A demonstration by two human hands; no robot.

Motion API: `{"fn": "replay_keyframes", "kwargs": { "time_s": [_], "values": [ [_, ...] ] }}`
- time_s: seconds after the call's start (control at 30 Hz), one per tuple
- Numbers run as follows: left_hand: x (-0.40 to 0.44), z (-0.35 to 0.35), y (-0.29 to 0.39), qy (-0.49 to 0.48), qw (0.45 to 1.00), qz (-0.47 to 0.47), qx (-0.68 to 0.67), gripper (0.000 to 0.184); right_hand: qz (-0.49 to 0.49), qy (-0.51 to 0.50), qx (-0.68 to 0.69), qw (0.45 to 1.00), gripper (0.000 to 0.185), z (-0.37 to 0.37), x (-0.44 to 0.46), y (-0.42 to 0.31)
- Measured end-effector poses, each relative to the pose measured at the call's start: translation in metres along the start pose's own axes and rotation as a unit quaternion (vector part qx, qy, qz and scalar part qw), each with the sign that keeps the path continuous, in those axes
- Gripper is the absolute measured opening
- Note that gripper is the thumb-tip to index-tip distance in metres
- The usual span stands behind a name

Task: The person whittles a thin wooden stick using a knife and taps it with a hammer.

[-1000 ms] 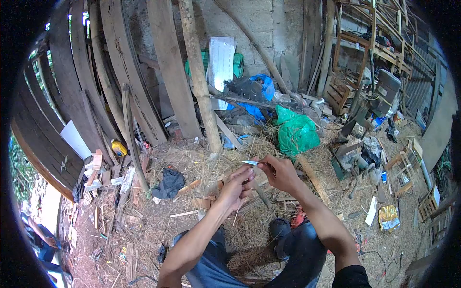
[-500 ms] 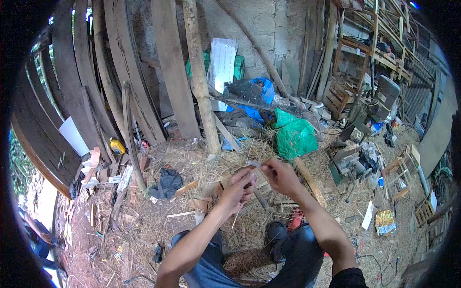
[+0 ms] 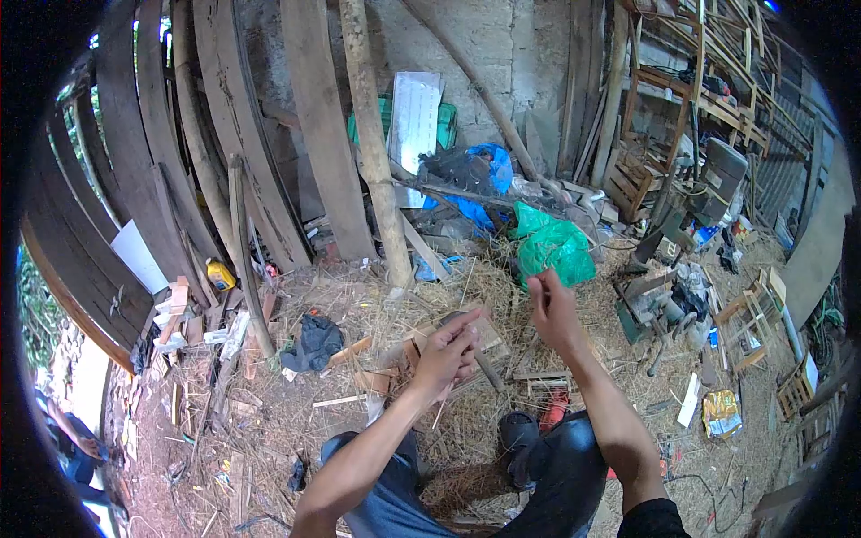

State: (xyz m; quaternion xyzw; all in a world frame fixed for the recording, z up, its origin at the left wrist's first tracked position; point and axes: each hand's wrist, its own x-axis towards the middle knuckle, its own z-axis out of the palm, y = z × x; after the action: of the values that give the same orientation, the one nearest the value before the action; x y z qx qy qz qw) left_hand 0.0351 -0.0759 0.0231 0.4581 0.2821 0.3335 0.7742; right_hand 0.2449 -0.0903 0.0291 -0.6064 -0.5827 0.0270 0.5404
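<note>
My left hand (image 3: 447,355) is in front of my knees, its fingers curled and the index finger pointing up and right. A thin, pale straw-like strip (image 3: 439,415) sticks out below its palm and appears to be held in the curled fingers. My right hand (image 3: 556,314) is raised to the right, apart from the left one. Its thumb and index finger are pinched together; whatever may be between them is too small to make out. Behind the right fingertips lies a green plastic bag (image 3: 560,249).
Straw and wood scraps litter the ground. A wooden post (image 3: 378,170) stands ahead, with a dark crumpled bag (image 3: 316,343) to its left. On the right are a small wooden frame (image 3: 753,314) and a yellow packet (image 3: 720,414). Another person (image 3: 76,439) is partly visible at far left.
My hands were together at the fingertips with a small whitish thing there. My right hand has moved away, up and to the right; my left stays nearly in place.
</note>
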Motion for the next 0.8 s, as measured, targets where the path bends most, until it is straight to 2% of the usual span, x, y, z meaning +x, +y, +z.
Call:
{"fn": "replay_keyframes", "kwargs": {
  "time_s": [0.07, 0.1, 0.17, 0.27, 0.3, 0.33, 0.4, 0.43, 0.47, 0.53, 0.6, 0.73, 0.8],
  "values": [
    [0.002, 0.001, 0.001, 0.009, 1.0, 0.002, -0.001, 0.038, -0.064, -0.084, -0.016, 0.994, 0.013, -0.004, -0.006, -0.02],
    [0.003, 0.002, 0.002, 0.017, 1.0, 0.004, 0.002, 0.038, -0.065, -0.084, -0.016, 0.994, 0.013, 0.002, -0.009, -0.02],
    [0.004, 0.003, 0.001, 0.021, 1.0, -0.002, 0.0, 0.038, -0.142, -0.166, 0.007, 0.976, 0.013, 0.016, -0.016, -0.013],
    [0.0, 0.001, 0.004, 0.004, 1.0, -0.007, 0.008, 0.038, -0.16, -0.13, 0.015, 0.978, 0.012, 0.019, -0.009, -0.003],
    [-0.002, 0.002, 0.005, -0.018, 1.0, -0.001, 0.016, 0.038, -0.114, -0.123, -0.029, 0.985, 0.011, 0.015, -0.004, 0.0],
    [-0.003, 0.004, 0.003, -0.02, 1.0, -0.001, 0.016, 0.038, -0.114, -0.123, -0.03, 0.985, 0.011, 0.009, 0.0, 0.003],
    [-0.007, 0.007, -0.002, -0.014, 0.999, -0.013, 0.035, 0.038, -0.081, -0.06, 0.01, 0.995, 0.012, 0.004, 0.005, 0.005],
    [-0.005, 0.006, 0.0, -0.013, 0.999, -0.01, 0.036, 0.038, -0.065, -0.101, -0.036, 0.992, 0.013, 0.0, 0.0, -0.001],
    [-0.004, 0.005, 0.001, -0.01, 0.999, -0.009, 0.031, 0.038, -0.066, -0.101, -0.035, 0.992, 0.013, 0.004, -0.005, -0.002],
    [-0.003, 0.004, 0.001, -0.005, 1.0, -0.01, 0.025, 0.038, -0.179, -0.158, 0.01, 0.971, 0.007, 0.016, -0.015, -0.01],
    [-0.003, 0.002, 0.001, 0.02, 0.999, -0.02, 0.023, 0.038, -0.192, -0.156, 0.009, 0.969, 0.007, 0.017, -0.013, -0.01],
    [-0.001, 0.002, 0.002, 0.003, 1.0, 0.0, 0.02, 0.039, -0.129, -0.145, -0.019, 0.981, 0.01, 0.015, -0.005, -0.002],
    [-0.006, 0.006, 0.003, 0.009, 0.998, -0.031, 0.046, 0.037, -0.075, -0.071, -0.035, 0.994, 0.015, 0.005, 0.004, 0.003]
  ]
}}
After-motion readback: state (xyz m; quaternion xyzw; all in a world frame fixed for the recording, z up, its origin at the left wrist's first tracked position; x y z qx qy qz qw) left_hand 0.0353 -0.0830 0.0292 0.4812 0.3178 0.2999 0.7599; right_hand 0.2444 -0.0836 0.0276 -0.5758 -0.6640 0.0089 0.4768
